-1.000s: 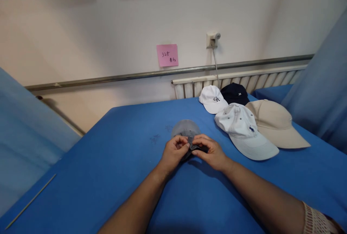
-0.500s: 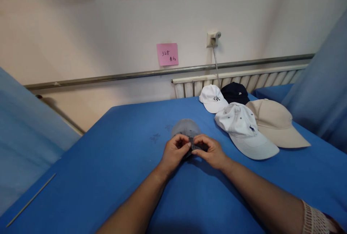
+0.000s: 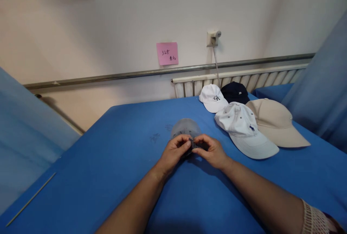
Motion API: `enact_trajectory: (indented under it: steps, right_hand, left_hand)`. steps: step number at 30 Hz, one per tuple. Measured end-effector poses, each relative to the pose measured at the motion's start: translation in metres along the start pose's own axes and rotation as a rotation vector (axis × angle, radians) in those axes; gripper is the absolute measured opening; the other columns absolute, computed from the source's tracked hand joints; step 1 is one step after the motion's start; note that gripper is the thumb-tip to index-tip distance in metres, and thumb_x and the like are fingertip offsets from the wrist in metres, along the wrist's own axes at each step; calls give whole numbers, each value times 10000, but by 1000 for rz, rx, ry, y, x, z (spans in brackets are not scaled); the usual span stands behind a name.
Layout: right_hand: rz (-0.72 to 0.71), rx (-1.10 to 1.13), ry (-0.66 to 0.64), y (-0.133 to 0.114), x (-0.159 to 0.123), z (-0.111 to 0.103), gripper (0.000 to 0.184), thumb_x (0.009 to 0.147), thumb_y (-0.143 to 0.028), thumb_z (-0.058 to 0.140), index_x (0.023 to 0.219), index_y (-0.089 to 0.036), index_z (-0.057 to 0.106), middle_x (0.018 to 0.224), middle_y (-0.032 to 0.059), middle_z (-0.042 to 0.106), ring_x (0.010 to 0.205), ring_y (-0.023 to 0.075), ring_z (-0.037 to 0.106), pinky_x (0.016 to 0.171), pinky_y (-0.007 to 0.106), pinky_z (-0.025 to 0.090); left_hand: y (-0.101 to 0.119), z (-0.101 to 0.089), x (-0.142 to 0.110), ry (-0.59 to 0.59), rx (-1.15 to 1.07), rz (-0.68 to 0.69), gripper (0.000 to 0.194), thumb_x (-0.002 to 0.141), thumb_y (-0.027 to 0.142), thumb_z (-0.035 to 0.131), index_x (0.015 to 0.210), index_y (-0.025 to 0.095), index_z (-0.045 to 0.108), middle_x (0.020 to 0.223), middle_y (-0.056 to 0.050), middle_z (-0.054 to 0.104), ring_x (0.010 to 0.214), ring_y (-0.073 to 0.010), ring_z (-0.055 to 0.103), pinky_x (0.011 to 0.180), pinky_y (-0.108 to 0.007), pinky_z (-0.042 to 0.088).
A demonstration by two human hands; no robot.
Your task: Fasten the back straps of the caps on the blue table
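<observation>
A grey cap (image 3: 185,124) lies on the blue-covered table in front of me, its rounded grey part pointing away. My left hand (image 3: 175,150) is closed in a pinch on the dark strap (image 3: 192,143) at the cap's near side. From the other side, my right hand (image 3: 210,150) pinches the same strap between thumb and fingers. The fingertips almost meet, and they cover much of the strap and the cap's near part.
To the right sit a white cap (image 3: 211,96), a black cap (image 3: 233,92), a pale cap with a small dark emblem (image 3: 240,122) and a beige cap (image 3: 273,118). A thin stick (image 3: 31,199) lies at the left edge of the blue table cover (image 3: 108,176). Blue curtains (image 3: 24,129) flank the table.
The fingers have shifted very slightly on the strap, which is turned a little. Cap and arms are otherwise in the same place.
</observation>
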State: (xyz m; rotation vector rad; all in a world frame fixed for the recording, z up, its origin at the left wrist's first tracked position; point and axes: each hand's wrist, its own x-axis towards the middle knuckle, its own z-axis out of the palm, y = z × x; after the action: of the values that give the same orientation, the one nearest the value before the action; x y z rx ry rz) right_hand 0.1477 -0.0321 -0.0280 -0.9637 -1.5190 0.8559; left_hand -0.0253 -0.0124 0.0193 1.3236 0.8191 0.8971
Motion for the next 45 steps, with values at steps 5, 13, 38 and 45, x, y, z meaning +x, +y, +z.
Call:
enact_trajectory:
  steps: [5,13,38,45]
  right_hand:
    - [-3,-29,-18,0,0,-1,204,770,-335,718,904,-212,626,852,12,646,753,155,592,699,290,487]
    - [-96,-85,-43,-1,0,-2,188,784,-338,714,916,-221,649,932,40,674,840,182,619,760,317,499]
    - [-162,-204,-29,-3,0,-3,171,808,-317,699,942,-229,640,929,43,681,844,195,612,748,329,473]
    - [-120,-167,-11,-3,0,-2,194,792,-314,710,940,-217,630,909,36,665,806,176,606,718,304,476]
  left_hand:
    - [-2,-4,2,3,-44,-76,299,760,453,686,825,163,645,848,-39,594,676,-111,506,602,-224,401]
    - [5,-6,4,0,166,15,246,681,310,729,573,151,576,859,-60,604,769,-147,544,669,-259,418]
    - [4,-12,3,-70,143,11,211,760,348,714,717,151,651,1005,-81,626,933,-183,565,849,-320,413]
    - [-1,-13,3,-71,11,-34,255,702,348,774,753,138,639,994,-64,605,834,-141,551,746,-267,419]
